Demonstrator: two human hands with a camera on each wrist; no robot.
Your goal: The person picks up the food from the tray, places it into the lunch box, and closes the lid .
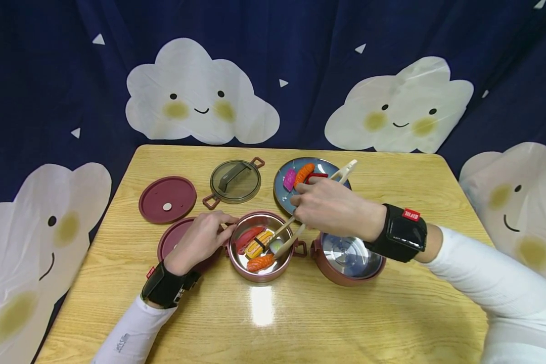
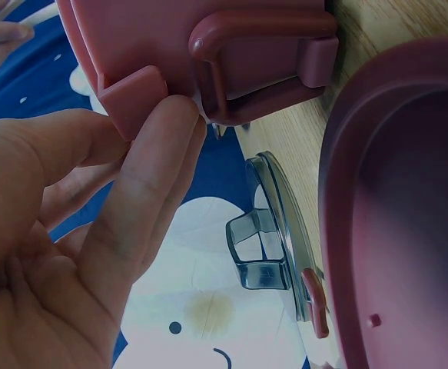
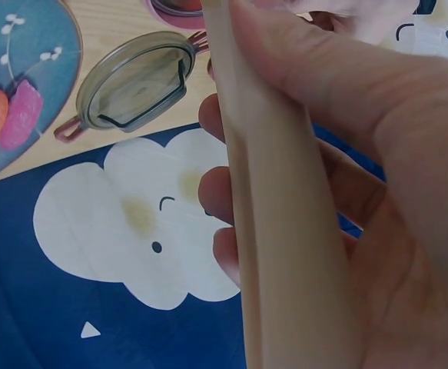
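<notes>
My left hand (image 1: 203, 237) pinches a small tab by the side handle of a dark-pink steel-lined pot (image 1: 262, 277); the left wrist view shows thumb and fingers on this tab (image 2: 135, 100). Inside lie a red toy sushi piece, a yellow one with a dark band (image 1: 258, 244) and an orange one (image 1: 260, 263). My right hand (image 1: 332, 206) grips long beige tongs (image 3: 285, 207). Their tips reach down into the pot, at either side of a small whitish-green piece (image 1: 276, 246); whether it is lifted I cannot tell.
A blue plate (image 1: 279, 189) with purple, orange and red toy pieces stands behind, partly under my right hand. A second, deeper pot (image 1: 346, 275) sits at right. A glass lid (image 1: 243, 189) and two dark-pink lids (image 1: 164, 189) (image 1: 168, 240) lie at left.
</notes>
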